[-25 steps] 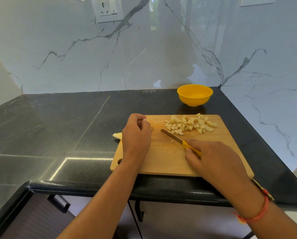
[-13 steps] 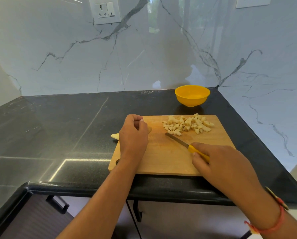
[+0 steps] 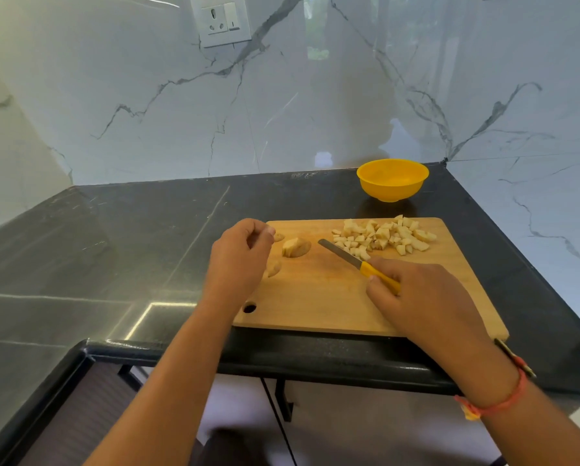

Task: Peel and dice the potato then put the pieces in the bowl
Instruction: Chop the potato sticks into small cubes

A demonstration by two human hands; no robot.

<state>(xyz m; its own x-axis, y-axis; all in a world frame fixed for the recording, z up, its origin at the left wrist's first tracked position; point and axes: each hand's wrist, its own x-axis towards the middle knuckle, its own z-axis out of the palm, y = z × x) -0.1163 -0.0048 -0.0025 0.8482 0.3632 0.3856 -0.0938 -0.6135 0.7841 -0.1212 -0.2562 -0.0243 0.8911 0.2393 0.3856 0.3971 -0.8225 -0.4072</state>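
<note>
While the diced potato pieces lie heaped on the far right part of the cutting board, we find a larger uncut potato chunk on the far left part, well apart from the heap. A smaller slice lies near the chunk, partly hidden by the left hand, and a small scrap lies just beside that hand's fingertips.

We see the left hand over the board's left edge, back upward, fingers curled under. The palm is hidden, so we cannot tell whether it holds anything. The right hand grips the yellow handle of the knife. The blade points away and to the left, with its tip between the chunk and the heap. We cannot tell whether the blade touches the board.

The yellow bowl stands upright on the table, beyond the board's far edge and near the heap. The board lies at the near edge of the dark table. A white veined wall with a socket rises behind. An orange thread band circles the right wrist.
</note>
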